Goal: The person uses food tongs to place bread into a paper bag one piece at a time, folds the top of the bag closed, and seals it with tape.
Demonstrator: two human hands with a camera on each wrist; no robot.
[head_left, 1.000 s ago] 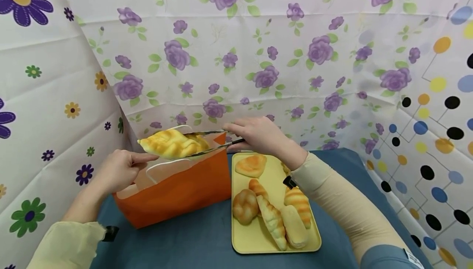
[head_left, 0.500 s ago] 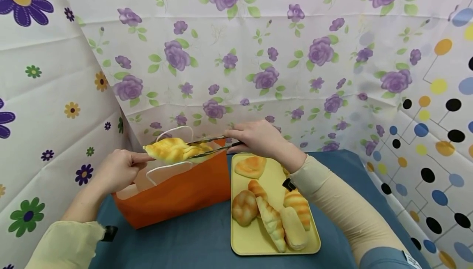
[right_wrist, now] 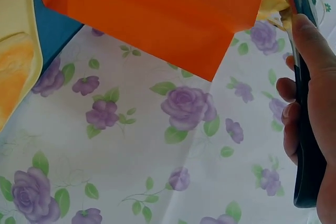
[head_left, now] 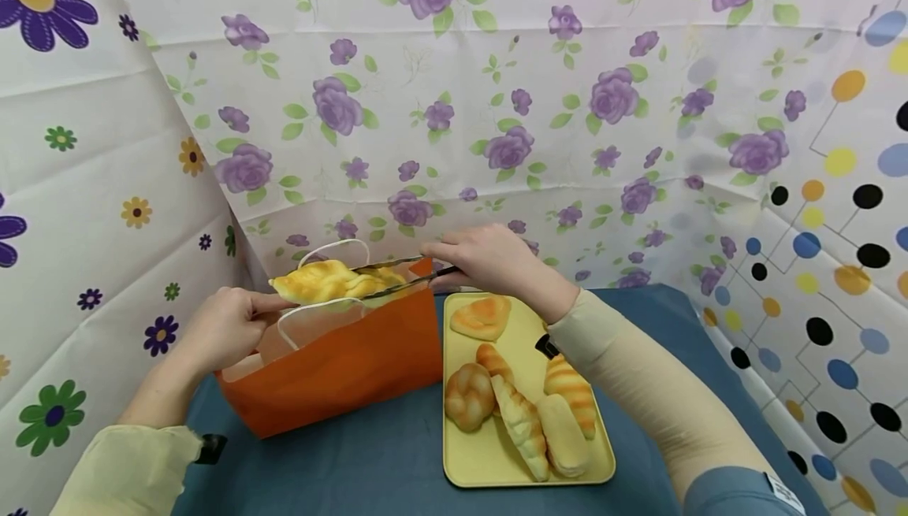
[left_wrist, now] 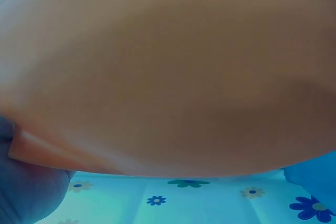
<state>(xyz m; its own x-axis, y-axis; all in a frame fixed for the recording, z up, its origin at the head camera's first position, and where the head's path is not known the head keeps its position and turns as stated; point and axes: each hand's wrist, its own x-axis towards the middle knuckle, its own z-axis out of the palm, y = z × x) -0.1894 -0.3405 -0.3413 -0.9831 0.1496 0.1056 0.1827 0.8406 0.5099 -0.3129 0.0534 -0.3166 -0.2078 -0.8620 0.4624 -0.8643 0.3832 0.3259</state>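
Note:
My right hand grips the tongs by their black handles, thumb along one side and fingers curled round. Between the tongs' metal arms lies a yellow braided bread, held level over the opening of an orange paper bag. White cord handles stand up on both sides of the bread. My left hand holds the bag's left rim, index finger stretched toward the bread's tip. In the left wrist view the bag's side fills most of the picture and hides the fingertips.
A yellow tray stands right of the bag with several breads on it, among them a round knotted bun and a long pale roll. A blue cloth covers the table. Patterned sheets hang close behind and beside it.
The tongs and braided bread sank a little toward the bag's opening, then rose slightly and shifted a touch left. The left hand and the tray stay nearly where they were.

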